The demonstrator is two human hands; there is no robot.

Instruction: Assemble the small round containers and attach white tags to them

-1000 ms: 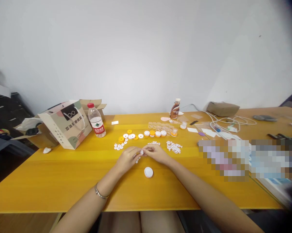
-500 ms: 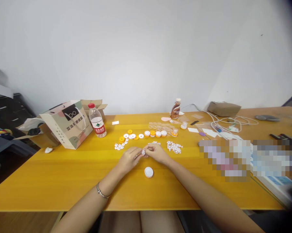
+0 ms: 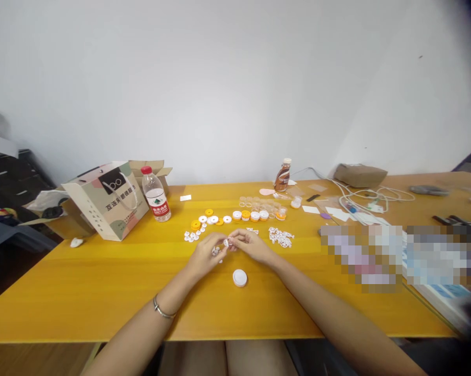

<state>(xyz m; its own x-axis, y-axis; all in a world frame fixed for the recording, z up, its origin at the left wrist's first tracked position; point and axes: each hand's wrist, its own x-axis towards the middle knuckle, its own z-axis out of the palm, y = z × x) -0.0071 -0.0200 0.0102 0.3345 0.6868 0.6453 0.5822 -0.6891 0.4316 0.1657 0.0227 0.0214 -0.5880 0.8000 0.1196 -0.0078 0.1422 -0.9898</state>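
Between the fingertips of both hands is a small white plastic piece, too small to make out fully. My left hand pinches it from the left, closed. From the right, my right hand pinches it too, also closed. Several little white parts show under my left fingers. Nearer to me lies a round white cap. Beyond my hands runs a row of white and orange round caps. A pile of flat white cut-out pieces lies to the right, and small white knobs lie to the left.
On the left stand a water bottle, a paper bag and a cardboard box. Clear plastic cups sit behind the caps, near a brown drink bottle. White cables and paper cards spread at the right.
Both hands stay together, with the fingers shifting around the small white piece. My left fingers have parted slightly, showing more of the little white parts beneath them.
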